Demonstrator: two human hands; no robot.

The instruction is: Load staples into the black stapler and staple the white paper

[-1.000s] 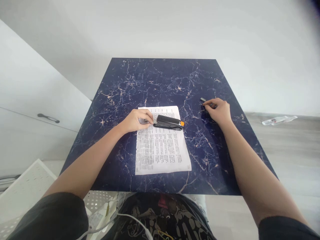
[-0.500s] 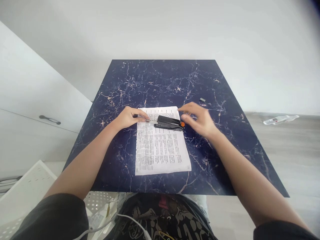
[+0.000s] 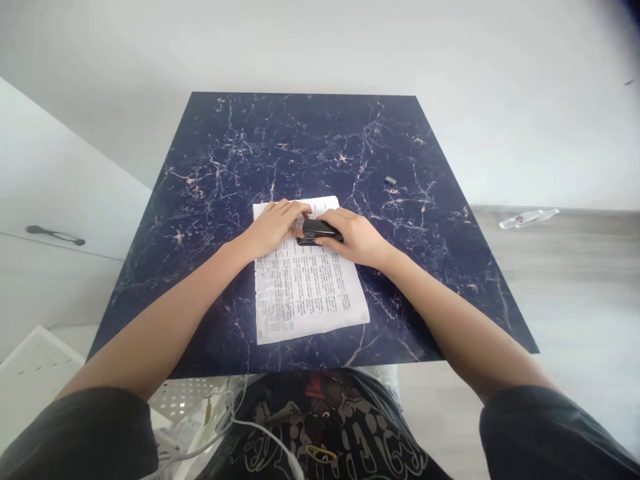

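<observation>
Right grip [image 3: 354,236] around black stapler [image 3: 320,229]

I take this for a room in a home or a small office; through the head camera I can't tell which. A dark blue, marble-patterned desk [image 3: 300,147] stands close to a plain white wall [image 3: 310,47]. On my left I see white cupboard fronts [image 3: 50,167] with a long dark handle [image 3: 55,235] and, low down, a perforated white panel [image 3: 35,367]. Pale wood-look flooring [image 3: 560,287] shows on the right. The printed sheet [image 3: 320,293] and black stapler [image 3: 323,229] on the desk are ordinary paperwork items, suiting a study corner or an office equally.
</observation>
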